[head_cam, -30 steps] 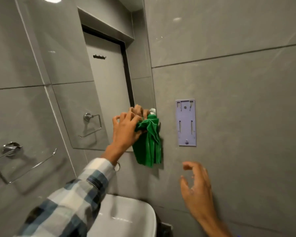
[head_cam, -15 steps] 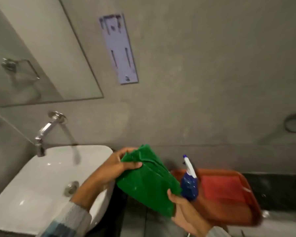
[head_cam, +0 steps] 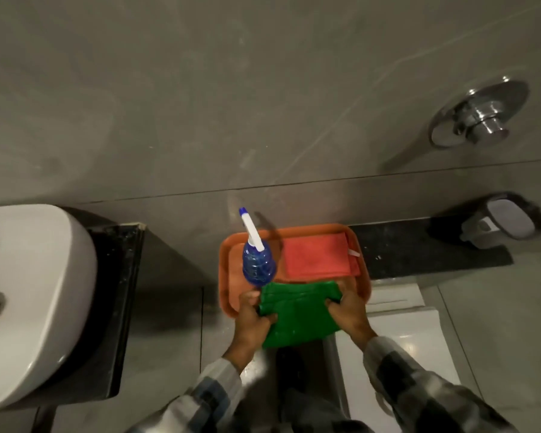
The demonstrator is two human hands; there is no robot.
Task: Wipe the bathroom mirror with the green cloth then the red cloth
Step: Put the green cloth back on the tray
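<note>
Left hand and right hand each grasp one side of the folded green cloth, held over the near rim of the orange tray. A second ago the left hand pressed this cloth to the mirror, now out of view; the first wipe is judged complete. Beyond, on the tray, stand the blue spray bottle and the folded red cloth, next in turn.
</note>
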